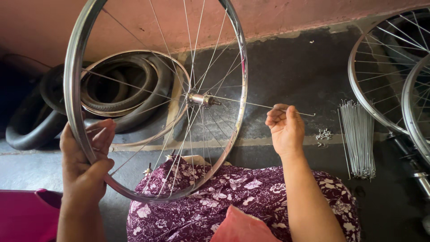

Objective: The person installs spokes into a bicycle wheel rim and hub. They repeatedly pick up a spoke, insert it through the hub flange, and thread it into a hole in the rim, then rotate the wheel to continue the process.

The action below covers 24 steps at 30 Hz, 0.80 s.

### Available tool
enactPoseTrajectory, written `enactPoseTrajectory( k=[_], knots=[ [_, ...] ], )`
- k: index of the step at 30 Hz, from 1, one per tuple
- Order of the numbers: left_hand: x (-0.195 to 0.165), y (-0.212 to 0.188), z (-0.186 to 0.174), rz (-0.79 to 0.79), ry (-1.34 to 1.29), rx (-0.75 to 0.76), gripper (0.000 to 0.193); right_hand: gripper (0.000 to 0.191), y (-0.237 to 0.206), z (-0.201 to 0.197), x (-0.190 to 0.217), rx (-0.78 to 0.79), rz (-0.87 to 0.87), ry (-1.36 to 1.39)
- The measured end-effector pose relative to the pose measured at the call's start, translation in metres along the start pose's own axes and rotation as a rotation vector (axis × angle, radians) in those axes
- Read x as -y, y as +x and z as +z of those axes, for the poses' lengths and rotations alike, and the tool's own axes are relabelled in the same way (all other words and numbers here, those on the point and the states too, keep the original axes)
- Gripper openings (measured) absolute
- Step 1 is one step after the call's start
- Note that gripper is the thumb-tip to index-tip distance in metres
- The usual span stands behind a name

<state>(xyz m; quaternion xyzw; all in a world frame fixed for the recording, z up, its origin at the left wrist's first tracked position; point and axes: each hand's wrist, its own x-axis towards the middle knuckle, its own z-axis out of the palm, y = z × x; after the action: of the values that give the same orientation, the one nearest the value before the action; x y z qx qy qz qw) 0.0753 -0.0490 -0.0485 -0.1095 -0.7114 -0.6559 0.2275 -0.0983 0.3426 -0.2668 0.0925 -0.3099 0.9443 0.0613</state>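
Observation:
A shiny bicycle wheel rim (71, 80) stands upright over my lap, partly laced with thin spokes running to its hub (200, 99). My left hand (85, 157) grips the rim at its lower left. My right hand (284, 127) is to the right of the wheel, fingers pinched on a loose spoke (251, 104) that reaches from the hub out past my fingers.
A bundle of loose spokes (358, 136) and a small pile of nipples (324, 134) lie on the dark floor at right. Two more spoked wheels (380, 71) lean at far right. Black tyres (45, 112) and a bare rim lie behind. A magenta container (22, 215) sits lower left.

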Motion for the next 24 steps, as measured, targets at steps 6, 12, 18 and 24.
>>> enactPoseTrajectory(
  k=[6, 12, 18, 24],
  knots=[
    [-0.004, 0.000, 0.002, -0.023, 0.015, -0.010, 0.101, 0.041, 0.000, -0.001, 0.000, 0.002, -0.005, -0.011],
    [-0.005, 0.000, 0.005, -0.017, 0.022, -0.017, 0.100, 0.040, -0.001, 0.003, 0.001, -0.001, 0.009, -0.019],
    [-0.004, -0.003, 0.007, -0.012, 0.046, -0.017, 0.101, 0.036, 0.000, 0.005, -0.007, -0.030, 0.017, -0.060],
    [0.002, -0.010, 0.009, 0.029, 0.024, 0.025, 0.102, 0.017, 0.015, 0.009, -0.033, -0.145, 0.082, -0.101]
  ],
)
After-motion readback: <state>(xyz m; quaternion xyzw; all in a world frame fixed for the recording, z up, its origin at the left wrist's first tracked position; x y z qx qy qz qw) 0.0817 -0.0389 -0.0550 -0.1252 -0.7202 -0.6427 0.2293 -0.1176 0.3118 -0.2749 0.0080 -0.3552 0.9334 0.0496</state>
